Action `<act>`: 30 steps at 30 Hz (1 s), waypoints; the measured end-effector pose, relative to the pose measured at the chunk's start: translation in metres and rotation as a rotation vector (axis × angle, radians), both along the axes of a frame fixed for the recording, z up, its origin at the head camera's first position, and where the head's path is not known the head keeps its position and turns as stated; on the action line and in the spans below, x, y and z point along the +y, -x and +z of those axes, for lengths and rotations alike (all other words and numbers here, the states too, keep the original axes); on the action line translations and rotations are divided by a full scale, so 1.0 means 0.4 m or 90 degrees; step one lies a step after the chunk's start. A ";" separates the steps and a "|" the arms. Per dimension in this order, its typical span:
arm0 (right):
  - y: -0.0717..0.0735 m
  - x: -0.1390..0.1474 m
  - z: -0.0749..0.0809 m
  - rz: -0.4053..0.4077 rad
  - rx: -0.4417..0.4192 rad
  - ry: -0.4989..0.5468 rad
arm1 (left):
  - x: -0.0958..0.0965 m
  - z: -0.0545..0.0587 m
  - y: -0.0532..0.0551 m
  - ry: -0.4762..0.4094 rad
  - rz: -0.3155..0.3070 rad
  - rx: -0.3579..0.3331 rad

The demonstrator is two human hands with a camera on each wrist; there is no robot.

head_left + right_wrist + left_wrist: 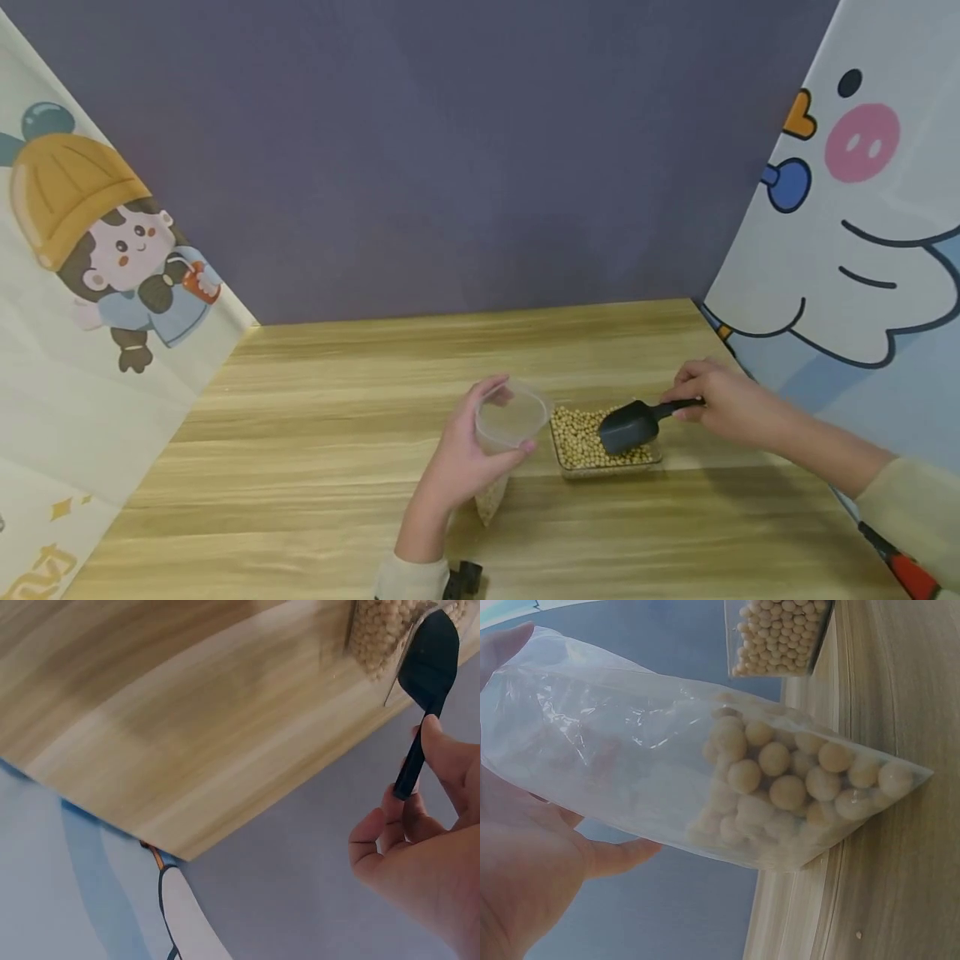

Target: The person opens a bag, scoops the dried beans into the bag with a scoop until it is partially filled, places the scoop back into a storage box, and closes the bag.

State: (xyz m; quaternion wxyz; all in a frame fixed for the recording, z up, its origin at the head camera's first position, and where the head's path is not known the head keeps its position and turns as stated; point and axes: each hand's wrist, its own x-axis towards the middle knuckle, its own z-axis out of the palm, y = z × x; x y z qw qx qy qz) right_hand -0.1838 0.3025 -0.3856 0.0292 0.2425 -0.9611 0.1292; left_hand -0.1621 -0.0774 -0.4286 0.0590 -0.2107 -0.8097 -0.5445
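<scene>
My left hand (459, 457) holds a clear plastic bag (637, 727) by its mouth, thumb and fingers spread round the opening. Soybeans (787, 791) lie in the bag's lower end, whose pointed corner is down at the table in the left wrist view. To the right, my right hand (731, 406) grips the thin handle of a black scoop (628, 428). The scoop's head is tilted over a clear rectangular container (611, 472), which holds a layer of soybeans (572, 435). What lies inside the scoop is hidden from view.
The wood-grain table (315, 467) ends at a dark grey-blue wall (450, 158) behind. Printed cartoon panels stand at the left (127, 400) and right (795, 275) sides. A single small bean (858, 934) lies on the table near the bag.
</scene>
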 end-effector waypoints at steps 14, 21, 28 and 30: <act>-0.014 -0.040 -0.090 -0.020 -0.115 0.179 | -0.001 0.002 -0.001 0.003 0.002 -0.007; -0.017 -0.063 -0.109 -0.030 -0.120 0.206 | -0.001 0.005 -0.001 0.000 0.002 -0.007; -0.017 -0.060 -0.110 -0.022 -0.120 0.187 | 0.000 0.005 -0.001 0.002 -0.002 -0.011; -0.017 -0.057 -0.111 -0.016 -0.127 0.191 | -0.001 0.006 0.000 0.003 -0.003 -0.008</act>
